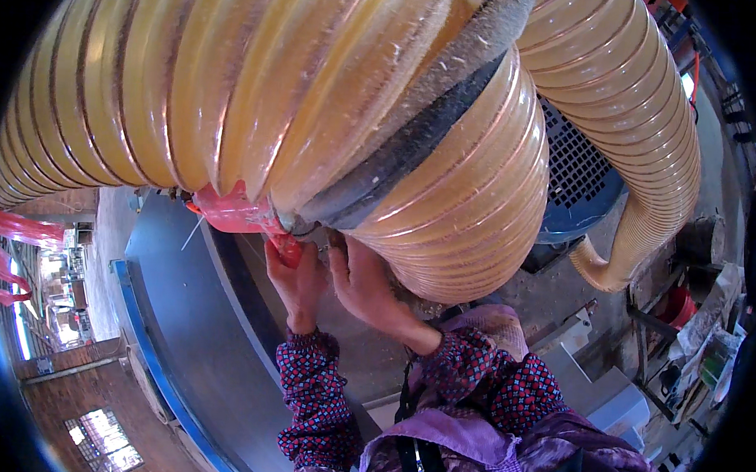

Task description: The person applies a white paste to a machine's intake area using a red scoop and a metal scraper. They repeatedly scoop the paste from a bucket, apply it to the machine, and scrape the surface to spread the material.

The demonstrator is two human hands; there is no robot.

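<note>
Two wide yellow ribbed ducts (234, 73) fill the upper view, joined by a grey band (414, 146) dusted with sawdust. A red plastic strip (233, 214) is wrapped at the underside of the joint. My left hand (297, 279) pinches the hanging end of that red strip just below the duct. Beside it, my right hand (364, 290) reaches up under the joint, fingers against the duct and the band's lower edge; what those fingers hold is hidden. Both forearms wear dark sleeves with a red pattern.
A dark blue machine body (184, 312) with a blue rim runs below the ducts. A black grille (576, 160) sits at right, where a thinner yellow hose (663, 188) curves down. Brick wall and a window lie at lower left; clutter at lower right.
</note>
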